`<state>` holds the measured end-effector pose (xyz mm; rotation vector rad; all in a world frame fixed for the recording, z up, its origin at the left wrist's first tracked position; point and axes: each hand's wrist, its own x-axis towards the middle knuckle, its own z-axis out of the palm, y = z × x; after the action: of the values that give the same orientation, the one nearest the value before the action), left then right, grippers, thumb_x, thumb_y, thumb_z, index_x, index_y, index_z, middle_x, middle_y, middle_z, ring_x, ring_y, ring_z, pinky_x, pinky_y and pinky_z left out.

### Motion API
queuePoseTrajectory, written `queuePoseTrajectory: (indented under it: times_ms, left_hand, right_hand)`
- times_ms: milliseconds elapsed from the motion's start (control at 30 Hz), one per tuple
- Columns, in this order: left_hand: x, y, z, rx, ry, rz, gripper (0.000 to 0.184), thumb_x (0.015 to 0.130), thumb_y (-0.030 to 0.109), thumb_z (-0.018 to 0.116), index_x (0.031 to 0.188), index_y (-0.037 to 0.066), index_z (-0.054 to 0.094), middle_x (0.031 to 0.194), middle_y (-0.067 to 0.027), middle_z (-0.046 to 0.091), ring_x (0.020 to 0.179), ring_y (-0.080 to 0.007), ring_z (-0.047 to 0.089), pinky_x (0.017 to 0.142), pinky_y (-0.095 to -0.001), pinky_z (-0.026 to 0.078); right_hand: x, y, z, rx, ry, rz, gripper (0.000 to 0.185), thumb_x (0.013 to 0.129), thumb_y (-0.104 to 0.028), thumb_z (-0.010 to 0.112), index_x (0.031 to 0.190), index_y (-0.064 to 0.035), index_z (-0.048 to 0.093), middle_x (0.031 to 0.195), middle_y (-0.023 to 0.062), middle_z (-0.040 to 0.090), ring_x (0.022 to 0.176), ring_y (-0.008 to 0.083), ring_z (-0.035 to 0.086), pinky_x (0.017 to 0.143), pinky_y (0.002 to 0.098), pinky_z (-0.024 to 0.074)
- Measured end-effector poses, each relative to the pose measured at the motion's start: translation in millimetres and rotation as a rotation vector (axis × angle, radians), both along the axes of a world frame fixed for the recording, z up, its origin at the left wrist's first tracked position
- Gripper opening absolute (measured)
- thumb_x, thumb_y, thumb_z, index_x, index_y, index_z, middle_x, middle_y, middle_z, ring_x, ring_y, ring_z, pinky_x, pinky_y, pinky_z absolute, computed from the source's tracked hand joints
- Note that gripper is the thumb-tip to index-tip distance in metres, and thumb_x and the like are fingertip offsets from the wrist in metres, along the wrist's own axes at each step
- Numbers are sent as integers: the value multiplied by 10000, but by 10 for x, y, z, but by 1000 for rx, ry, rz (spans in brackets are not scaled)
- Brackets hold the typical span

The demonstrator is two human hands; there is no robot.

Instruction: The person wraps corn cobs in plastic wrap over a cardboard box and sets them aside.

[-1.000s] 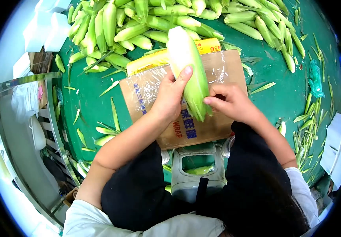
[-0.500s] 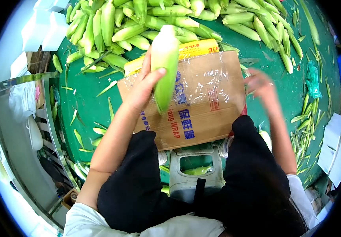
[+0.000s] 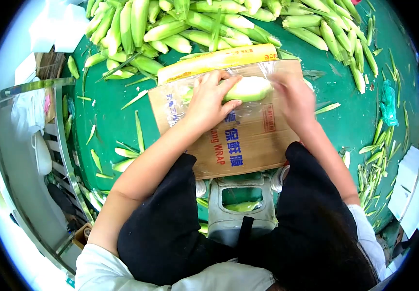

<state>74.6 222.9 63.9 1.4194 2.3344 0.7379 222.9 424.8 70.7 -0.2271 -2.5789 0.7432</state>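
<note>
An ear of corn (image 3: pixel 250 89) in pale green husk lies sideways on the clear plastic wrap (image 3: pixel 256 108) spread over a printed cardboard box (image 3: pixel 190 155). My left hand (image 3: pixel 209 97) grips the ear from its left side, thumb below and fingers over the top. Close to the ear's right end is my right hand (image 3: pixel 294 97), smeared by motion. A shiny fold of wrap rises beside its fingers, but whether they pinch it is not clear. Behind the box's far edge lies a yellow printed package (image 3: pixel 219 62).
A large heap of corn ears (image 3: pixel 166 31) spreads along the far side of the green surface (image 3: pixel 112 111). Husk strips (image 3: pixel 374 155) and a teal glove-like item (image 3: pixel 389 103) lie at the right. A metal rack (image 3: pixel 64 145) stands at the left, with a grey stool (image 3: pixel 241 218) between the knees.
The ear, upright in my left hand before, now lies flat on the wrapped box. My right hand has moved left from the box's right edge to the ear's end.
</note>
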Motion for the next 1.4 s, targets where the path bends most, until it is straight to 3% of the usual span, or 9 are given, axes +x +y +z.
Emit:
queuePoseTrajectory:
  times_ms: [167,267,467,733,867,1133,1200,1333,1400]
  left_hand:
    - [-195,-309,-231,569,-441,157,527,782,-101,421,1270,-20,603,1208,-175,623,1152,-286,622,1092,-401,456]
    - [-464,-1113,-231,477,-10,278,290,812,-118,476,1031,12,613,1016,-145,674,982,-256,678,893,-354,547]
    - [27,-1352,-177,-26,266,171,480,746,328,891,1077,73,654,1188,-132,644,1101,-355,595,993,-439,442]
    - [-190,-1640,-219,267,64,81,70,924,74,700,933,55,633,1048,-138,700,972,-359,663,857,-456,522]
    - [-198,-1405,44,158,-3,-78,183,874,48,710,994,55,572,883,-129,615,808,-389,639,725,-432,547]
    - [-565,-257,-447,-37,179,-314,497,804,222,821,1268,227,644,1424,-105,553,1368,-371,487,1150,-638,333]
    - [-922,-112,-601,-85,412,-308,874,793,164,825,1572,291,448,1540,-183,489,1433,-338,456,1197,-510,338]
    - [-1792,-157,-375,-174,-1108,-40,777,982,206,724,1643,307,329,1503,-166,559,1390,-240,516,1207,-404,369]
    - [-1807,-111,-279,-136,-581,163,674,1010,300,690,1613,204,404,1464,-135,602,1366,-211,541,1184,-385,394]
  right_hand:
    - [-469,-585,-376,163,30,180,481,865,-345,775,1236,-86,611,1187,118,668,1094,304,634,967,462,463]
    - [-407,-601,-340,207,-112,255,652,778,-498,794,1255,-92,612,1354,98,614,1226,270,582,1059,503,397]
    - [-608,-478,-195,119,-260,230,700,730,-290,876,1355,-145,596,1282,86,613,1213,310,579,1046,470,427]
    - [-348,-431,-149,30,-339,327,698,734,-337,869,1367,-168,629,1235,99,636,1162,340,585,987,477,449]
    - [40,-412,-102,-151,-450,470,584,790,-363,842,1323,-201,664,1224,85,640,1157,317,602,942,475,480]
    - [-499,-444,-363,340,-145,169,329,960,-342,654,1183,-106,711,1366,163,597,1277,328,563,1014,544,437]
    - [-816,-325,-355,312,-119,84,300,969,-328,644,1154,-101,706,1344,158,618,1248,325,589,984,505,472]
    - [-980,-289,-88,38,-573,114,331,941,-308,685,1184,-83,671,1226,130,674,1124,315,650,902,416,528]
    - [-846,-382,-250,217,-393,197,520,855,-405,769,1235,-73,641,1105,109,687,1055,282,670,877,397,531]
